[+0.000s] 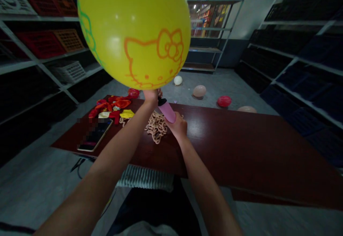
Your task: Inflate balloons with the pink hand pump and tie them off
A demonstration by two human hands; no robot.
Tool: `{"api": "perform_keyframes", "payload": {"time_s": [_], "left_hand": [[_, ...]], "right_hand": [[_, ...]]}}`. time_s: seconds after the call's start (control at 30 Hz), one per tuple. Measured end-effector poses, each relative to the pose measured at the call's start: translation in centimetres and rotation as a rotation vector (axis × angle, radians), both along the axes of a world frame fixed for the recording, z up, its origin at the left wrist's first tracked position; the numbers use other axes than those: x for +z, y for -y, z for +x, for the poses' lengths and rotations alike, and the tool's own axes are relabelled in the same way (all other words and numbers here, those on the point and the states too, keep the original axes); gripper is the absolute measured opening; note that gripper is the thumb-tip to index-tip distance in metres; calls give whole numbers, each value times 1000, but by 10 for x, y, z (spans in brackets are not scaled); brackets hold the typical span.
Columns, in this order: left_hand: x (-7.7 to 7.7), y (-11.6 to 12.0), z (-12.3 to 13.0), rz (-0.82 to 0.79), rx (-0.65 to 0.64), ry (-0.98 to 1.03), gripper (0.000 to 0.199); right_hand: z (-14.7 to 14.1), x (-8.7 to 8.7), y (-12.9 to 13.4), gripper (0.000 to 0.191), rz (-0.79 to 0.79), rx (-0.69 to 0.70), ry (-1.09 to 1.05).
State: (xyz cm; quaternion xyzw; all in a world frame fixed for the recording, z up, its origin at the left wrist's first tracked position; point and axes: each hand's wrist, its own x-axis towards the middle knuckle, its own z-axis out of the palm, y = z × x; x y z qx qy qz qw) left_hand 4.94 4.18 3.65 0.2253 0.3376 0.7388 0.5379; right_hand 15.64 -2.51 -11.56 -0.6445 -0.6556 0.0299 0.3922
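Note:
A large inflated yellow balloon (112, 32) with an orange cat-face print fills the upper middle of the view. My left hand (152, 95) is closed at the balloon's neck, right below it; the balloon hides part of the fingers. My right hand (179, 124) wraps round a pink hand pump (168, 111) with a black end. That black end points up toward the balloon's neck and my left hand; where they join is hidden. Under my hands, a pile of beige twisted loops (157, 126) lies on the table.
On the dark red table (235, 139), deflated balloons (115, 104) and a phone (95, 135) lie at the left. Several inflated balloons, among them a red one (224, 101) and a white one (178, 80), rest on the floor beyond. Shelves with crates (37, 43) line the sides.

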Motion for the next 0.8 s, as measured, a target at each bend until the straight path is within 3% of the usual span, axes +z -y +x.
{"api": "perform_keyframes", "payload": {"time_s": [0.1,0.17,0.27,0.43,0.63,0.8], "left_hand": [[-7,7,-29,-20,-22,6,37],[-8,12,-47,-4,32,5,39],[-4,20,-72,14,129,9,39],[8,30,-111,-9,176,62,37],[41,43,-142,45,271,77,42],[78,49,-123,142,218,17,46]], "right_hand": [[-3,-1,2,42,55,56,96],[-5,-2,4,40,91,95,144],[-5,-5,7,39,142,154,185],[-4,-7,9,43,151,214,215],[-6,-1,13,46,112,269,155],[-7,-2,13,49,81,282,42]]}}
